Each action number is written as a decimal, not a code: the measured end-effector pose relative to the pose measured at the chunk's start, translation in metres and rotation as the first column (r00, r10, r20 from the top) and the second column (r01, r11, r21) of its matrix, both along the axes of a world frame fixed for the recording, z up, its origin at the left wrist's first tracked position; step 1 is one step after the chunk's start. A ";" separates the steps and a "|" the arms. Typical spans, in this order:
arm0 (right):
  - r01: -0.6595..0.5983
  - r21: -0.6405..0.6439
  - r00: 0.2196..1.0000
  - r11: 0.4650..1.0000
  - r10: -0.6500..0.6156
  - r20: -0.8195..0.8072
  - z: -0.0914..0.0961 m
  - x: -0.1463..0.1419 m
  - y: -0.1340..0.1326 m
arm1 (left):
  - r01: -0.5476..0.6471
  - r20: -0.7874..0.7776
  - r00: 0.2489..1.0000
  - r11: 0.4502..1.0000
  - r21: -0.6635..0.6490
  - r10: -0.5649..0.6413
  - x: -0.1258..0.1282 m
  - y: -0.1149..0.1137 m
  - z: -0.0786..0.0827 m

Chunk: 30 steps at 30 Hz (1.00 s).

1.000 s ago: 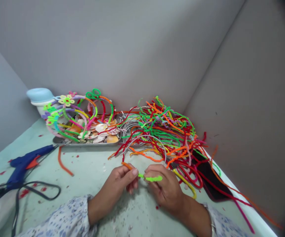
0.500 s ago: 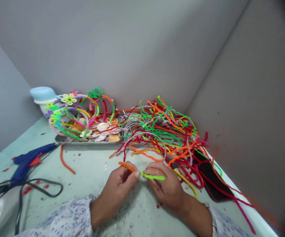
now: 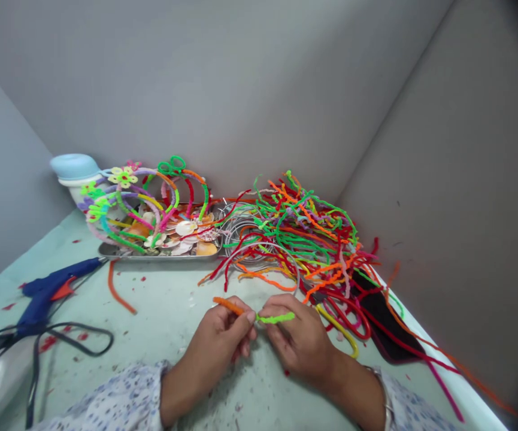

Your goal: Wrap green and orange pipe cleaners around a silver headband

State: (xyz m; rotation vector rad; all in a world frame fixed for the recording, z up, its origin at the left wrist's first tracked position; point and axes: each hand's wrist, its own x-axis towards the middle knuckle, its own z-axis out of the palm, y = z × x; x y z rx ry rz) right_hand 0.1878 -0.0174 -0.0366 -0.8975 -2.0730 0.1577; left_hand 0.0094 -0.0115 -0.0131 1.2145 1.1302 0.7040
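Observation:
My left hand point(image 3: 220, 341) pinches the orange end of a pipe cleaner point(image 3: 228, 306) between thumb and forefinger. My right hand point(image 3: 301, 338) pinches its bright green end point(image 3: 276, 318), fingers curled round it. The two hands almost touch over the pale green table point(image 3: 164, 311), near its front edge. Just beyond them lies a big tangled heap of pipe cleaners point(image 3: 306, 239) in red, orange, green and pink, with bare wire hoops point(image 3: 259, 251) among them.
A metal tray point(image 3: 160, 254) at the back left holds shells and several wrapped headbands point(image 3: 151, 197), beside a pale blue-lidded pot point(image 3: 72, 167). A blue glue gun point(image 3: 45, 293) with its black cord lies at the left. A loose orange pipe cleaner point(image 3: 117, 293) and a black case point(image 3: 384, 323) lie nearby.
Both hands stay together on the orange-and-green pipe cleaner. The green end has curled shorter in my right hand. The view has shifted slightly.

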 end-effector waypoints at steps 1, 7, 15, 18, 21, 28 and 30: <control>-0.004 -0.030 1.000 1.000 0.004 -0.013 0.000 -0.001 0.000 | -0.003 0.003 1.000 1.000 0.010 0.003 0.000 -0.001 0.000; -0.007 -0.152 0.999 0.988 0.000 -0.047 -0.001 -0.004 -0.002 | -0.013 -0.042 0.999 0.989 0.151 0.020 0.000 -0.005 -0.001; -0.026 -0.164 0.998 0.986 0.016 -0.062 0.001 -0.007 -0.002 | 0.029 -0.148 0.988 0.903 0.428 0.039 -0.002 -0.005 -0.005; -0.005 -0.179 0.998 0.984 -0.007 -0.066 0.001 -0.008 -0.003 | 0.052 -0.177 0.984 0.882 0.469 0.036 -0.003 -0.006 -0.005; 0.014 -0.210 0.997 0.978 -0.030 -0.074 0.003 -0.009 -0.003 | 0.067 -0.201 0.979 0.865 0.496 0.039 -0.003 -0.006 -0.006; 0.014 -0.270 0.996 0.963 -0.038 -0.083 0.009 -0.010 -0.005 | 0.109 -0.208 0.978 0.849 0.517 0.002 -0.004 -0.007 -0.004; 0.015 -0.252 0.995 0.968 -0.039 -0.091 0.006 -0.010 -0.004 | 0.084 -0.195 0.981 0.865 0.494 0.016 -0.003 -0.007 -0.004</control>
